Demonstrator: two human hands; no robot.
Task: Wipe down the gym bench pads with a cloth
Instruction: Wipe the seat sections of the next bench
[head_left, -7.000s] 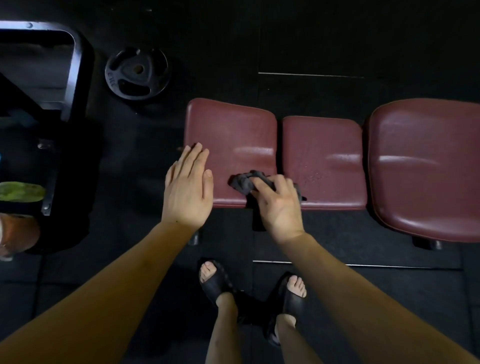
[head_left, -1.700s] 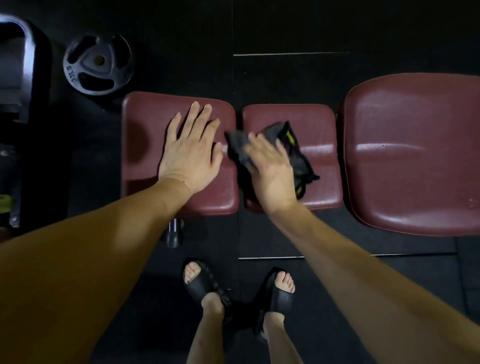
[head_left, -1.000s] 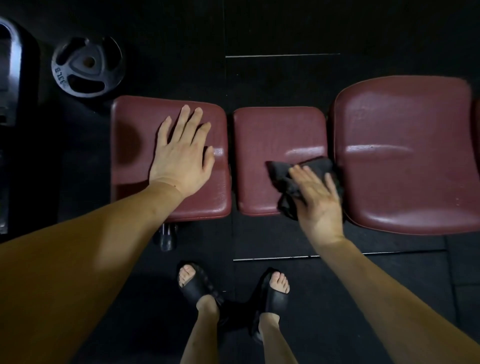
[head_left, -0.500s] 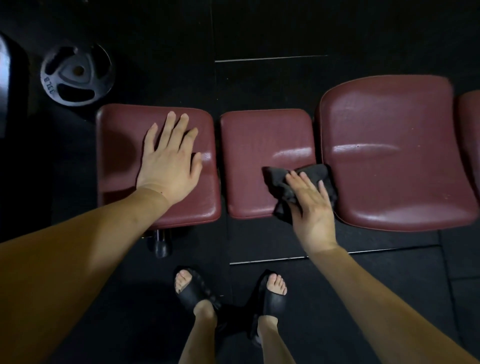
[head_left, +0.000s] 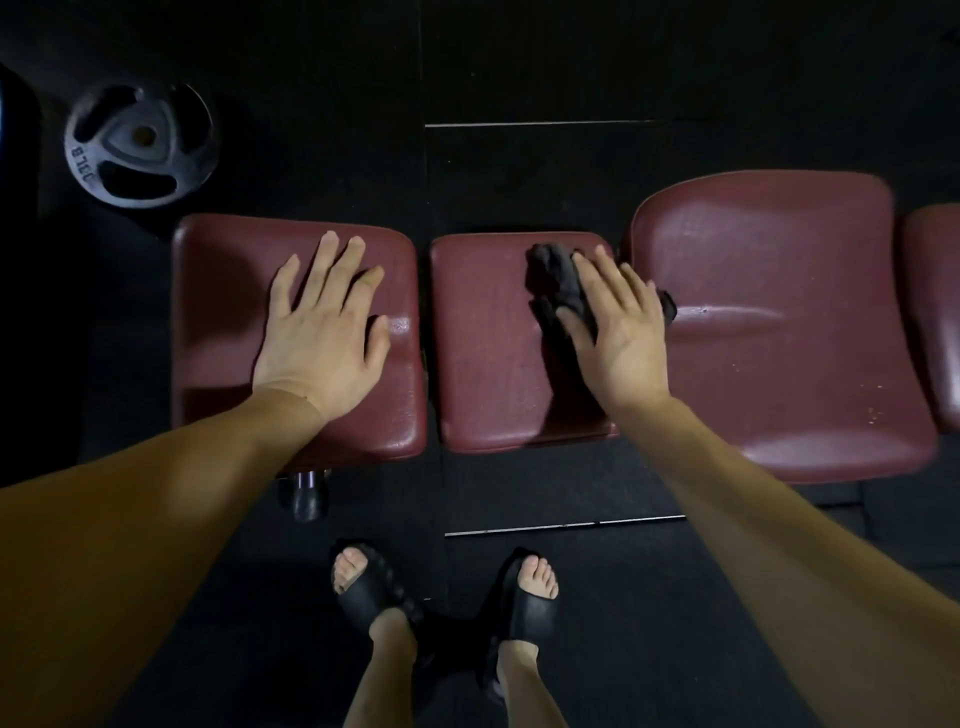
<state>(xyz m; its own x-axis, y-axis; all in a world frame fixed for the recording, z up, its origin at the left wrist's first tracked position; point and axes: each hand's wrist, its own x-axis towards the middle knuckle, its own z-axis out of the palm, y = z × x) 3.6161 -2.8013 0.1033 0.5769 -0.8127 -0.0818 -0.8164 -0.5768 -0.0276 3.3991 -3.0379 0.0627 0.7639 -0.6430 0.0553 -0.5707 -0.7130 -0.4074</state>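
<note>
Dark red bench pads run in a row across the head view: a left pad (head_left: 218, 322), a smaller middle pad (head_left: 483, 364) and a large right pad (head_left: 789, 332). My left hand (head_left: 322, 332) rests flat on the left pad, fingers straight and spread. My right hand (head_left: 618, 327) presses a crumpled dark grey cloth (head_left: 556, 283) onto the far right part of the middle pad, fingers straight over it. Most of the cloth is hidden under the palm; a corner pokes out by the right pad's edge.
A black weight plate (head_left: 139, 145) lies on the dark rubber floor at the far left. A bench foot (head_left: 304, 493) sticks out below the left pad. My sandalled feet (head_left: 447, 597) stand in front of the bench. Another pad's edge (head_left: 935, 312) shows at far right.
My right hand has slid the cloth from the middle pad's near right corner towards its far edge. My left hand has stayed flat on the left pad.
</note>
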